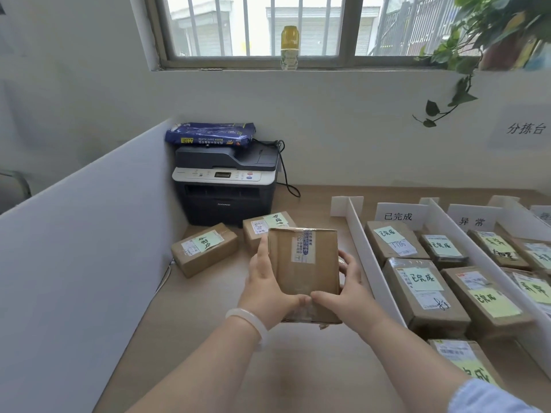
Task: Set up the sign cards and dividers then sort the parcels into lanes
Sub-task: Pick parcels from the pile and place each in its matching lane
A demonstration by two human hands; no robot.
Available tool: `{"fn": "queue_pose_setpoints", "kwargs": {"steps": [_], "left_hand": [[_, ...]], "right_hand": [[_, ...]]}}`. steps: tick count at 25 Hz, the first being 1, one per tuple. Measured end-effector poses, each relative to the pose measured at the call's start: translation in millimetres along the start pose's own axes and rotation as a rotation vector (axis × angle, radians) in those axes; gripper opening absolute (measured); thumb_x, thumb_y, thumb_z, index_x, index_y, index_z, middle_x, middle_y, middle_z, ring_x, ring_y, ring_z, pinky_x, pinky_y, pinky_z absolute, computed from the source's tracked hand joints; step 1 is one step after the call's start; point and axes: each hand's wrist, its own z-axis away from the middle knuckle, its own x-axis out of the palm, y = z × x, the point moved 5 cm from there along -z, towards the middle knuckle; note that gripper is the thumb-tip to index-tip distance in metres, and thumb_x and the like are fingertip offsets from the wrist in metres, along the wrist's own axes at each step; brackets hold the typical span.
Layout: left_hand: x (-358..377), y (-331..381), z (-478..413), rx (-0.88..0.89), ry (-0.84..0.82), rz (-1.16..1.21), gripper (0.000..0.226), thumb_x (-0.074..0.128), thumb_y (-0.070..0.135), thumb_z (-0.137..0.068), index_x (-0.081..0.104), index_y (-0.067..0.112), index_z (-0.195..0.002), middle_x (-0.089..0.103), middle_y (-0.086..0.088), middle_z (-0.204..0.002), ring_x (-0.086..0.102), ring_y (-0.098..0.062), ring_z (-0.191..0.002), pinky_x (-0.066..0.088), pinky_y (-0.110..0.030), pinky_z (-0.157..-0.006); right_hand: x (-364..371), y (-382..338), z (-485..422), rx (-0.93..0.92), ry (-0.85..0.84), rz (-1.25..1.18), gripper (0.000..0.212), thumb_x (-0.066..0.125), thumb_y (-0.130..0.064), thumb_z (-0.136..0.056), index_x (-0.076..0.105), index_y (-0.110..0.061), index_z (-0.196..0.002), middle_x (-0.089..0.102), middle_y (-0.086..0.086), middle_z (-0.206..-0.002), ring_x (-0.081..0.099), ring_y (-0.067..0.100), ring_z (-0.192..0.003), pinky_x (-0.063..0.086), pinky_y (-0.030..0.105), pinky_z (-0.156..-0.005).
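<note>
A brown cardboard parcel [304, 260] is lifted above the desk, gripped from both sides. My left hand [265, 290] holds its left edge and my right hand [346, 290] holds its right edge, thumbs meeting at the near edge. Its top shows tape and a white label, no green note. Two parcels with green notes [204, 248] [262, 228] lie behind it on the desk. White dividers [369, 257] [465, 248] form lanes at the right, with sign cards [398, 216] [471, 220] standing at their far ends. Several labelled parcels [423, 293] fill those lanes.
A dark printer [226, 186] with a blue paper pack [210, 134] on top stands in the far left corner, its cable trailing on the wooden desk [208, 308]. A white partition [89, 248] walls the left side. A plant [489, 31] hangs at top right.
</note>
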Motion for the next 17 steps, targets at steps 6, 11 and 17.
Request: {"fn": "queue_pose_setpoints", "kwargs": {"steps": [6, 11, 17], "left_hand": [[6.2, 1.1, -4.4, -0.008, 0.038, 0.047, 0.118, 0.089, 0.033, -0.066, 0.005, 0.044, -0.148, 0.023, 0.011, -0.141, 0.033, -0.011, -0.129, 0.033, -0.033, -0.113], [6.9, -3.1, -9.0, -0.038, 0.090, 0.246, 0.089, 0.083, 0.034, -0.077, 0.015, 0.043, -0.135, 0.042, 0.010, -0.142, 0.048, -0.011, -0.126, 0.041, -0.037, -0.110], [-2.5, 3.6, -11.7, -0.138, 0.195, 0.276, 0.062, 0.069, 0.051, -0.084, 0.040, 0.027, -0.134, 0.037, 0.008, -0.136, 0.040, -0.006, -0.115, 0.036, -0.023, -0.093]], "right_hand": [[-9.9, 8.8, -4.1, -0.041, -0.043, 0.149, 0.124, 0.084, -0.013, -0.070, -0.002, -0.045, -0.152, 0.031, -0.012, -0.136, 0.038, 0.008, -0.125, 0.045, 0.027, -0.096], [-6.2, 10.4, -7.3, -0.071, -0.033, -0.057, 0.086, 0.074, 0.000, -0.081, 0.019, -0.037, -0.135, 0.035, -0.013, -0.144, 0.057, 0.010, -0.115, 0.052, 0.012, -0.072], [0.4, 8.1, -12.3, 0.107, 0.020, -0.211, 0.045, 0.059, -0.039, -0.095, 0.039, -0.039, -0.135, 0.049, -0.009, -0.135, 0.056, 0.006, -0.109, 0.051, 0.030, -0.085]]}}
